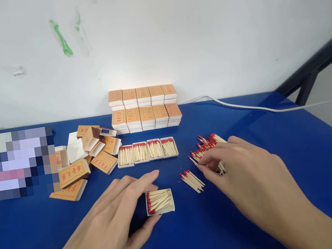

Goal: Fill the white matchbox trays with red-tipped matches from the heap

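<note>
My left hand (119,208) rests on the blue table (300,171), its fingers and thumb cupped around the left side of a small white matchbox tray (159,202) partly filled with red-tipped matches. My right hand (240,163) reaches over a loose pile of matches (207,145), fingertips pinched together among them. A small separate bundle of matches (192,179) lies between the tray and the pile.
A row of several filled trays (146,151) sits behind. Two stacked rows of closed orange matchboxes (145,108) stand against the white wall. A heap of empty orange sleeves (86,159) lies at the left. A white cable (244,106) runs along the back right.
</note>
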A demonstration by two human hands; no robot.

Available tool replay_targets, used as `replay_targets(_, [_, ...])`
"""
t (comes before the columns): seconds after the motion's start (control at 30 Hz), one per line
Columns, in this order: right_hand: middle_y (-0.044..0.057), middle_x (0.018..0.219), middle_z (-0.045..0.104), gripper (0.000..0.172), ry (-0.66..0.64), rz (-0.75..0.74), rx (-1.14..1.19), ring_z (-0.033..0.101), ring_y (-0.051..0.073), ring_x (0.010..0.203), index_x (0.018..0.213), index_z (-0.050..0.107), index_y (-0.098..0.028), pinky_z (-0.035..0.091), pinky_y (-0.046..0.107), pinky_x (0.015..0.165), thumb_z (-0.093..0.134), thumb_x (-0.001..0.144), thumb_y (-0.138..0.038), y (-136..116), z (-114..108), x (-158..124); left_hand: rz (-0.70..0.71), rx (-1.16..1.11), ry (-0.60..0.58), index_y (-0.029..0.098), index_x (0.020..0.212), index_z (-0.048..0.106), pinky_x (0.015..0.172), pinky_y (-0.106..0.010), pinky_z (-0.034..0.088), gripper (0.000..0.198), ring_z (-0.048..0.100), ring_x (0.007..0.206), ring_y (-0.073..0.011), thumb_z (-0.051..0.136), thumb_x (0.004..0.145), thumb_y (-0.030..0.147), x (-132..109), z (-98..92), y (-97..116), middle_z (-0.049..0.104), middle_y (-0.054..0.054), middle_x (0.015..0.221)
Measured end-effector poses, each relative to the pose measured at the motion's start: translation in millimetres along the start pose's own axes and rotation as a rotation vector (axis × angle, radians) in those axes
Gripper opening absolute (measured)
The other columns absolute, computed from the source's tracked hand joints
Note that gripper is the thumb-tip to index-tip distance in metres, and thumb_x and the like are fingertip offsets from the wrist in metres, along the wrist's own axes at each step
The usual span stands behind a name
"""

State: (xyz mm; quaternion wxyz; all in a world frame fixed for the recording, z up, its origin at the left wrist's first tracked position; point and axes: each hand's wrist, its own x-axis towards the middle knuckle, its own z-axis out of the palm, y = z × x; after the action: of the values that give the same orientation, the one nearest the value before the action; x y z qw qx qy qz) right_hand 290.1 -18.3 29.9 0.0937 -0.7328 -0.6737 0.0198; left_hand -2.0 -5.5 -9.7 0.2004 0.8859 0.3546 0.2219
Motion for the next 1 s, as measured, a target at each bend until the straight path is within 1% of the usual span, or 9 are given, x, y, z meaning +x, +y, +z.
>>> replay_targets(0.17, [0.001,0.076,0.078,0.026,-0.042,-0.009,0.044,0.075,0.028,0.090,0.070,0.081,-0.031,0.033,0.029,0.051,0.081,0.090,-0.015,-0.8,1.1,-0.4,-0.003,-0.001,0.008,0.035,0.171,0.045,0.098,-0.044,0.070,0.057,0.080,0.115,-0.0261,0.059,0.116,0.031,0.2,1.1,-0.3,0.077,-0.006,0.132])
replay_targets(0.3, [-0.001,0.083,0.081,0.027,-0.114,-0.020,0.108,0.078,0.027,0.097,0.072,0.080,-0.031,0.040,0.031,0.056,0.080,0.094,-0.016,-2.2,-0.9,-0.7,0.000,-0.006,0.012,0.036,0.170,0.047,0.096,-0.043,0.070,0.056,0.080,0.114,-0.0259,0.059,0.116,0.031,0.0,1.4,-0.5,0.077,-0.005,0.131])
replay_targets(0.37, [-0.002,0.084,0.082,0.027,-0.146,0.007,0.111,0.078,0.026,0.093,0.072,0.080,-0.032,0.042,0.032,0.059,0.079,0.095,-0.017,-2.8,-2.2,0.0,0.000,-0.005,0.007,0.036,0.170,0.047,0.094,-0.043,0.070,0.056,0.081,0.113,-0.0257,0.059,0.116,0.031,0.0,0.9,-0.5,0.077,-0.005,0.131])
replay_targets(0.5, [-0.003,0.085,0.081,0.024,-0.192,0.058,0.085,0.076,0.025,0.085,0.076,0.082,-0.033,0.042,0.034,0.059,0.080,0.096,-0.021,-3.4,-3.2,1.9,-0.005,-0.009,0.006,0.035,0.170,0.046,0.095,-0.043,0.070,0.055,0.080,0.113,-0.0257,0.059,0.116,0.031,-0.2,0.0,-0.4,0.077,-0.005,0.131])
replay_targets(0.63, [-0.003,0.084,0.080,0.023,-0.225,0.068,0.094,0.075,0.024,0.085,0.077,0.082,-0.034,0.041,0.034,0.060,0.079,0.098,-0.024,-2.4,-3.6,1.9,-0.002,-0.006,-0.009,0.035,0.171,0.044,0.098,-0.045,0.069,0.057,0.080,0.114,-0.0256,0.059,0.116,0.032,-0.3,-0.7,-0.2,0.076,-0.006,0.132])
replay_targets(0.83, [-0.003,0.092,0.080,0.024,-0.205,0.048,0.114,0.075,0.023,0.088,0.080,0.080,-0.032,0.045,0.035,0.066,0.077,0.102,-0.025,2.3,-2.7,-0.4,-0.001,-0.007,-0.017,0.034,0.172,0.043,0.102,-0.045,0.068,0.057,0.079,0.115,-0.0253,0.059,0.117,0.031,-1.1,-1.0,-0.6,0.076,-0.005,0.132])
replay_targets(1.0, [-0.002,0.095,0.082,0.020,-0.164,0.012,0.126,0.077,0.023,0.091,0.084,0.082,-0.033,0.047,0.034,0.065,0.078,0.102,-0.026,8.5,-0.7,-1.5,0.022,0.017,-0.008,0.032,0.173,0.041,0.101,-0.043,0.067,0.058,0.078,0.113,-0.0235,0.059,0.117,0.031,-0.7,0.2,-2.3,0.076,-0.005,0.131])
